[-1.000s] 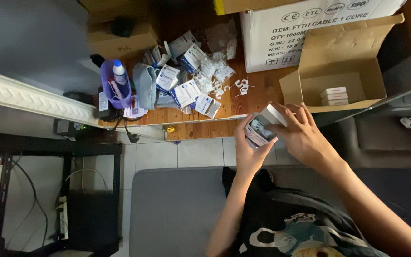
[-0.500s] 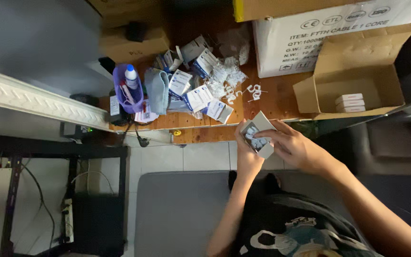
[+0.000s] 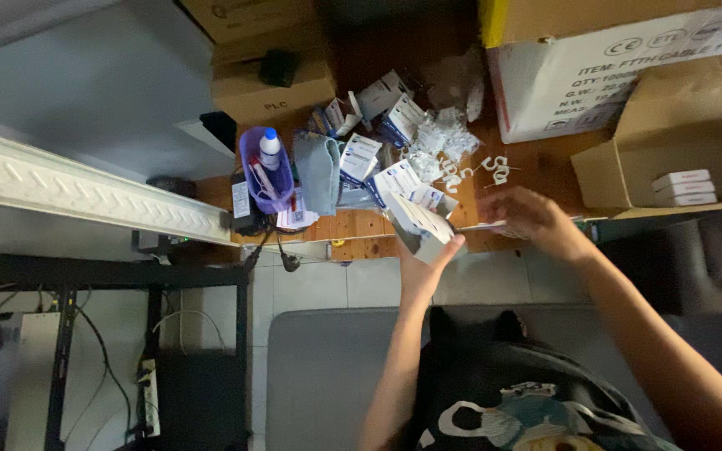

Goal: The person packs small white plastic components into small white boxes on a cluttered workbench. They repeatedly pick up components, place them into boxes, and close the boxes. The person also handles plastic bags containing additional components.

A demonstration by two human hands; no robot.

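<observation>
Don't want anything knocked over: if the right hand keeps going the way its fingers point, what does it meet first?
The right hand points left, toward the small white box in the left hand. That box likely comes first, though depth is unclear.

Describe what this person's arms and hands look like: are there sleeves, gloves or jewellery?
Both arms are bare along the whole length in view, with no sleeves reaching the forearms. The left hand and right hand wear no gloves; the picture is too blurred to tell rings or a watch. The person wears a black top with a pale printed design on the front.
</observation>
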